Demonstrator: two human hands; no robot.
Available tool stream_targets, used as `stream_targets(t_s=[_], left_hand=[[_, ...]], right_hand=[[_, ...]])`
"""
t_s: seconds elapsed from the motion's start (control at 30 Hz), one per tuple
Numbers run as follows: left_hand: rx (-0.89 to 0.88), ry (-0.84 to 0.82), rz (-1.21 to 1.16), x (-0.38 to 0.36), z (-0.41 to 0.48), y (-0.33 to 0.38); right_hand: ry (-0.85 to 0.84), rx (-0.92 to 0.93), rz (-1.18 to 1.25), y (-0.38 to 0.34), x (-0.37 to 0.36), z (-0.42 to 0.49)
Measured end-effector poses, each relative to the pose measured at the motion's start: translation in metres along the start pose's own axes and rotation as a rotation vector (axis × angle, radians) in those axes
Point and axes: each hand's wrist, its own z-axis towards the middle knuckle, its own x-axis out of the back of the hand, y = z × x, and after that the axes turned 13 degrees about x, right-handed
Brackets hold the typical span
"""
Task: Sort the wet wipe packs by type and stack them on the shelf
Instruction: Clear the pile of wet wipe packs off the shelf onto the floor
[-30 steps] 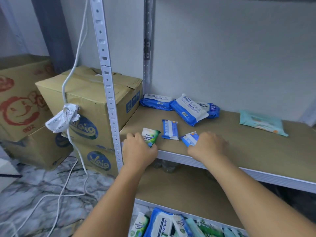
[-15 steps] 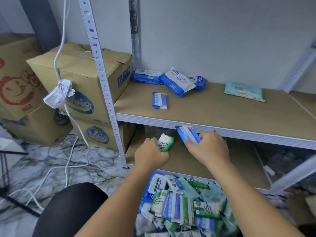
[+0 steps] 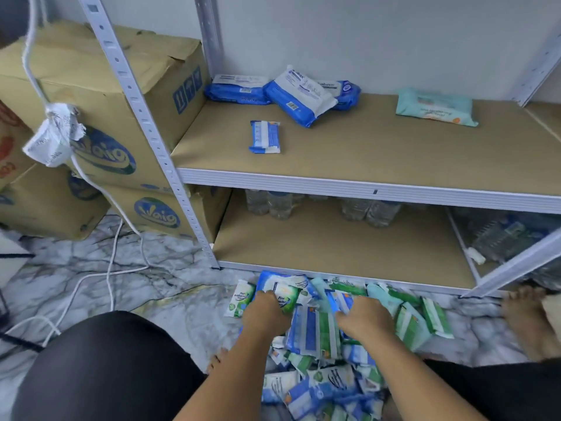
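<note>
A heap of small wet wipe packs point(image 3: 318, 344), blue, green and teal, lies on the floor in front of the shelf. My left hand point(image 3: 267, 312) rests on the heap with its fingers closed on a green and white pack point(image 3: 285, 297). My right hand point(image 3: 362, 320) is beside it, closed on a small blue pack point(image 3: 340, 300). On the upper shelf point(image 3: 364, 188) a small blue pack point(image 3: 264, 137) lies alone. Three large blue packs point(image 3: 299, 97) sit at the back left and a teal pack point(image 3: 435, 107) at the back right.
Cardboard boxes point(image 3: 121, 86) stand stacked left of the shelf post point(image 3: 145, 132). A white cable point(image 3: 112, 214) hangs down and trails over the marble floor. Water bottles point(image 3: 273, 205) stand at the back of the lower shelf. My knees and a bare foot point(image 3: 528, 323) flank the heap.
Both hands came down from the upper shelf's front edge to the floor heap, carrying the green pack and the small blue pack. The view tilted downward.
</note>
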Motion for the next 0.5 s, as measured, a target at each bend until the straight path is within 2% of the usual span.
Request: stream_targets(t_s=[0.17, 0.5], left_hand=[[0.041, -0.087, 0.026, -0.05, 0.015, 0.001], [-0.009, -0.062, 0.04, -0.097, 0.031, 0.0]], right_hand=[[-0.088, 0.014, -0.03, 0.024, -0.04, 0.011], [-0.108, 0.05, -0.06, 0.033, -0.084, 0.026]])
